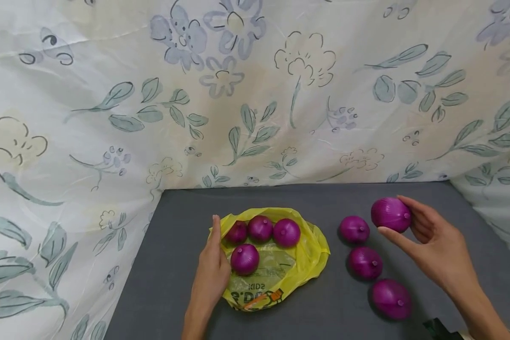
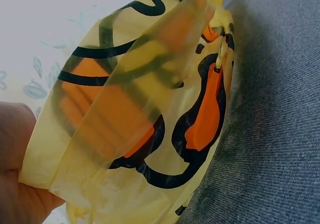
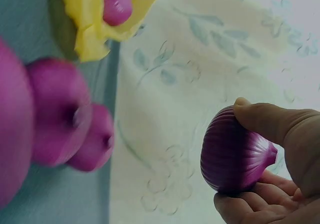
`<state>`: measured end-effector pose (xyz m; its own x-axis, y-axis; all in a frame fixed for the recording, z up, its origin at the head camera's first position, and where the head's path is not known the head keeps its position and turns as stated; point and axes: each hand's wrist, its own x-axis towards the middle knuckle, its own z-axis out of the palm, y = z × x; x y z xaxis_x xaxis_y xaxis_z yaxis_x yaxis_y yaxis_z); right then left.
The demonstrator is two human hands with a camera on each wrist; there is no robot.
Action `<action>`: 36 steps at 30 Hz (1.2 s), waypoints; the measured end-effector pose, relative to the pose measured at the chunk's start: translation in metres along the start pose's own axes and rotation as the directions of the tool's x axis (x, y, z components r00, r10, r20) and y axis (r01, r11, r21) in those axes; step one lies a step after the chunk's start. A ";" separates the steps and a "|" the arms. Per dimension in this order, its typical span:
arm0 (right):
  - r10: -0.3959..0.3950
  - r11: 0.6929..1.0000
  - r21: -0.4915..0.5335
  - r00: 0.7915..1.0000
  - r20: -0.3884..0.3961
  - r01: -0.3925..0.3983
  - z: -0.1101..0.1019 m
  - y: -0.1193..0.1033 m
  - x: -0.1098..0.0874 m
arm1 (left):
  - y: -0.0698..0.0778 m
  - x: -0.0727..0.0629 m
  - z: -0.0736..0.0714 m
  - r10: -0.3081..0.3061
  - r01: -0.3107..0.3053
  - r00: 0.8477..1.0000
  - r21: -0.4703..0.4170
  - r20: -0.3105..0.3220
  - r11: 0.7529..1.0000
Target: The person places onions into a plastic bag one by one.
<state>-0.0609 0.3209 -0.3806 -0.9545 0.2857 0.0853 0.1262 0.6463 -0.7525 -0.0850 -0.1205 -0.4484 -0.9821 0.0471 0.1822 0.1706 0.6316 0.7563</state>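
Note:
My right hand point(image 1: 439, 243) grips a purple onion point(image 1: 390, 215) between thumb and fingers, raised over the right side of the dark table. The right wrist view shows this ridged onion point(image 3: 237, 151) with its pointed stem end toward the palm. At the left rim of an open yellow plastic bag point(image 1: 318, 250), my left hand point(image 1: 212, 269) holds the bag's edge. Several onions lie inside the bag, one onion point(image 1: 244, 259) nearest that hand. In the left wrist view the bag's printed side point(image 2: 165, 108) fills the middle, partly covering the fingers.
Three more onions lie in a row between the bag and my right hand: a far onion point(image 1: 354, 230), a middle onion point(image 1: 365, 263) and a near onion point(image 1: 391, 299). Behind the dark grey table point(image 1: 178, 226) hangs a flowered cloth point(image 1: 255, 118), which also covers both sides.

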 end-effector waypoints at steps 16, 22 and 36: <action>-0.222 0.963 0.160 0.975 0.011 0.218 0.039 -0.071 -0.011 | -0.001 -0.001 0.001 0.004 -0.004 1.000 -0.017 -0.004 1.000; -0.271 0.934 0.254 0.961 0.051 0.250 0.059 -0.098 -0.007 | -0.004 -0.002 0.002 0.016 -0.016 1.000 -0.023 -0.016 1.000; -0.381 0.880 0.380 0.902 0.203 0.286 0.117 -0.117 -0.003 | -0.004 -0.004 0.001 0.034 -0.035 0.999 -0.035 -0.028 0.999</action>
<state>-0.1043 0.1616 -0.3688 -0.9639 -0.1321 0.2311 -0.2646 0.3810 -0.8859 -0.0818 -0.1225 -0.4526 -0.9731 0.0476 0.2254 0.2080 0.6021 0.7709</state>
